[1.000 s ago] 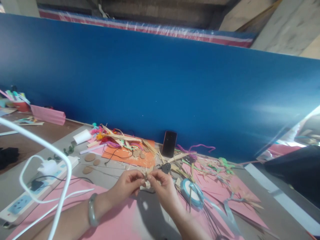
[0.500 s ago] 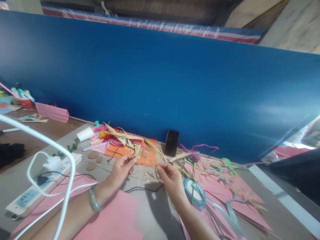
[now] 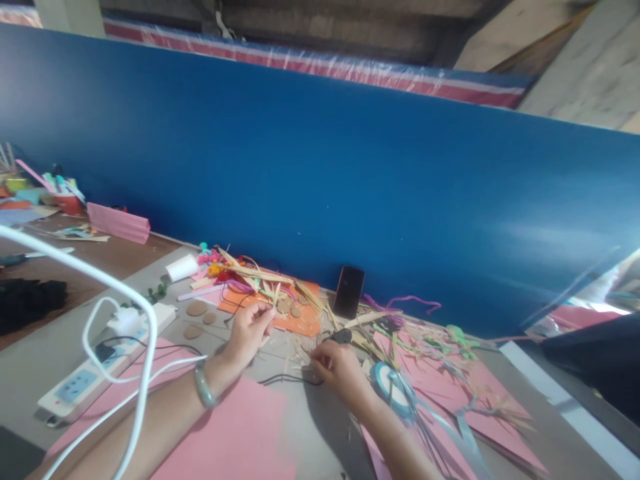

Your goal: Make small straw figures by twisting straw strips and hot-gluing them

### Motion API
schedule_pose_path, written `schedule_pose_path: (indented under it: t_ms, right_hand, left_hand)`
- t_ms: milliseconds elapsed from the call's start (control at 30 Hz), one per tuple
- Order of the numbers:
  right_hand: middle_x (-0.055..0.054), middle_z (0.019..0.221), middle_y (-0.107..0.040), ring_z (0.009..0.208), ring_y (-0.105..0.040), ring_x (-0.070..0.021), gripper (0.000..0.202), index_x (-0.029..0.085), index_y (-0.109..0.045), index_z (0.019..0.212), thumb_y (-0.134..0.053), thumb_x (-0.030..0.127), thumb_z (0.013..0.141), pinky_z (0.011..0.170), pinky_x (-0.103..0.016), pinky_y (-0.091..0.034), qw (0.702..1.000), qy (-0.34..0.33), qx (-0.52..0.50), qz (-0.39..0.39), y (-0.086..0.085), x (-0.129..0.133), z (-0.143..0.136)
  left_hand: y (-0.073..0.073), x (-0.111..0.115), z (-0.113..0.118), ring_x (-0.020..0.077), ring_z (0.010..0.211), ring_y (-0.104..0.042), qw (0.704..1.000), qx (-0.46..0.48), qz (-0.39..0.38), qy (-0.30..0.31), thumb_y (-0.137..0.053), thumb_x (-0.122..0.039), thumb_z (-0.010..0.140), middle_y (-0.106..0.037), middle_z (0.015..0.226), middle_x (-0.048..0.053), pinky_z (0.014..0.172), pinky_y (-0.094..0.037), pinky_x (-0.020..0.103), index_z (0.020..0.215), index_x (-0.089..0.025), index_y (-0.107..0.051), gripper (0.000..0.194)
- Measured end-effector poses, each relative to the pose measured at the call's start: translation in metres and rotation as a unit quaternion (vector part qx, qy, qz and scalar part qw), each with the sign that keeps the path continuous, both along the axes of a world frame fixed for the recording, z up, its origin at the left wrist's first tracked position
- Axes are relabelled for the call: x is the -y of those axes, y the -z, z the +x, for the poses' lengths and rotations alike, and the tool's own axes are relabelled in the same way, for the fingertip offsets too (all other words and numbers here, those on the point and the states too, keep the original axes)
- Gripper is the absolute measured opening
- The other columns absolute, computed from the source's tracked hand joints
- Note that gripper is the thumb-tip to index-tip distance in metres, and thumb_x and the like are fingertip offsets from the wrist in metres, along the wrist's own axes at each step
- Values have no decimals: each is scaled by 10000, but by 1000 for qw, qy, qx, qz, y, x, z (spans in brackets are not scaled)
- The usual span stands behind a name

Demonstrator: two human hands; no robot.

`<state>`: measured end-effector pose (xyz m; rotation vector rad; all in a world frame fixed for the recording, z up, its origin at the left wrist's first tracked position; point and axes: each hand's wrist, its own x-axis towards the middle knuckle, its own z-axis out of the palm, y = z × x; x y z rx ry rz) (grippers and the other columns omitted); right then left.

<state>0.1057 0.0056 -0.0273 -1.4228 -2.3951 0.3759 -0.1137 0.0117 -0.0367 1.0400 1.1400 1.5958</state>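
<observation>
Two hands are positioned over the grey bench, apart from each other. The left hand is raised near the orange paper sheet, its fingers pinched together on a thin straw strip. The right hand rests low beside the blue ribbon roll, fingers curled together over loose straw pieces; what they clamp cannot be told. A black phone is leaned against the blue partition.
</observation>
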Motion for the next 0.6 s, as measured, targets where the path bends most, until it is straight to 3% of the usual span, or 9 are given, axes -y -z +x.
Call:
schedule_pose_path:
  t_ms: [133,367,600]
  right_hand:
    - [-10,664,-705,620,-618,-145,172,188,-701,659,-599,59,708,649,-236,-354,997,-46,67,-8,1,-3,-10]
    - [-40,705,-721,652,-630,-157,179,181,-713,677,-589,84,764,693,-244,-372,990,-96,101,7,-2,-21,-41]
    - [-62,867,-741,796,-652,-180,248,190,-750,930,-562,92,803,793,-268,-412,981,-141,132,31,-6,-42,-77]
  left_hand:
    - [0,-8,-7,76,387,-446,999,25,19,-31,-725,-442,706,-543,451,-51,387,-348,172,746,-159,-614,306]
    - [6,-20,-18,84,413,-473,997,19,31,-62,-716,-407,722,-557,471,-51,419,-376,180,787,-154,-620,278]
    - [13,-22,-16,89,408,-473,998,14,33,-52,-709,-419,727,-554,462,-52,418,-361,185,784,-157,-615,284]
